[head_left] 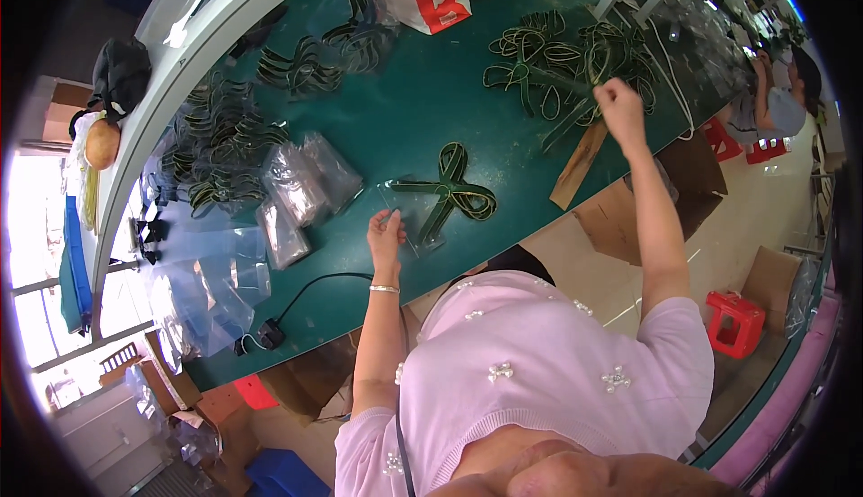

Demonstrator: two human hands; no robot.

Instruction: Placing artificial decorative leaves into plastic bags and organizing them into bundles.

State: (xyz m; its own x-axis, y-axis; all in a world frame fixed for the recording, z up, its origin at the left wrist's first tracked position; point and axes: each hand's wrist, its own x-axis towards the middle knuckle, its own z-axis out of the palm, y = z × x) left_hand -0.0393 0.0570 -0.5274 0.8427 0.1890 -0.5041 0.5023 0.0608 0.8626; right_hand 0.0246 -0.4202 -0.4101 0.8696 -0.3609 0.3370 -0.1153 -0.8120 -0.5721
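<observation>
A dark green ribbon bow (447, 190) with gold edging lies in front of me on the green table, its tails over or inside a clear plastic bag (430, 243); I cannot tell which. At the bag's near edge, my left hand (385, 236) is closed in a pinch on the plastic. My right hand (622, 112) reaches out to the far right, its fingers closed on a ribbon bow (575, 93) at the edge of a heap of similar looped bows (544, 43). Part of that bow is hidden by the hand.
Stacks of clear bags (301, 178) lie left of the bow, beside many bagged ribbons (216, 128). A wooden strip (580, 166) rests near the table's front edge. A black cable (310, 283) runs along the near left. A cardboard box (620, 223) stands below the right edge.
</observation>
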